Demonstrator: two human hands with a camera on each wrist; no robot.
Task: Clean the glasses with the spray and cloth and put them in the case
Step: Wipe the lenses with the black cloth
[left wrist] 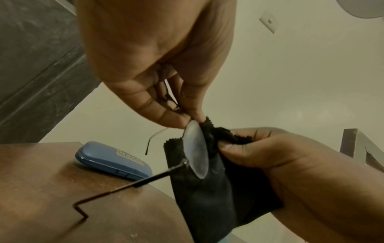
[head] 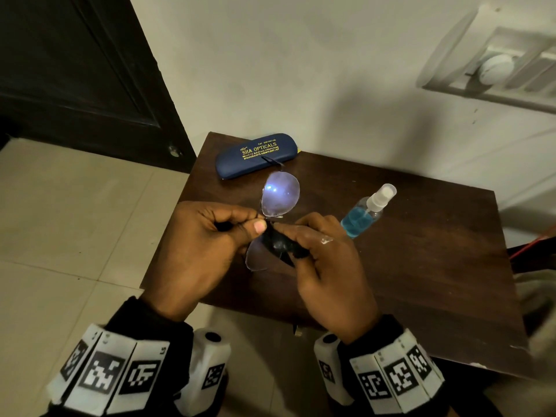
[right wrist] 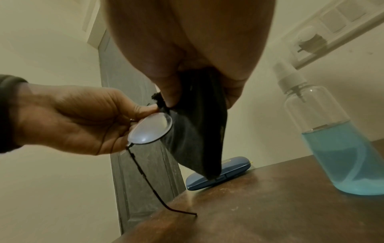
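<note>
Thin-framed glasses (head: 280, 194) with clear lenses are held above the dark wooden table (head: 421, 266). My left hand (head: 255, 225) pinches them at the bridge between the lenses. My right hand (head: 282, 233) holds a black cloth (head: 281, 245) bunched against the near lens. In the left wrist view the cloth (left wrist: 209, 194) hangs behind the lens (left wrist: 195, 151). In the right wrist view the lens (right wrist: 149, 129) sits beside the cloth (right wrist: 197, 131). A shut blue case (head: 255, 155) lies at the table's far left. The spray bottle (head: 367, 210) with blue liquid lies right of my hands.
The table stands against a pale wall (head: 301, 70); a dark door (head: 75, 70) is at the left and a tiled floor (head: 60, 221) lies below. A switch panel (head: 496, 67) is on the wall at the upper right. One temple arm (right wrist: 145, 177) hangs toward the tabletop.
</note>
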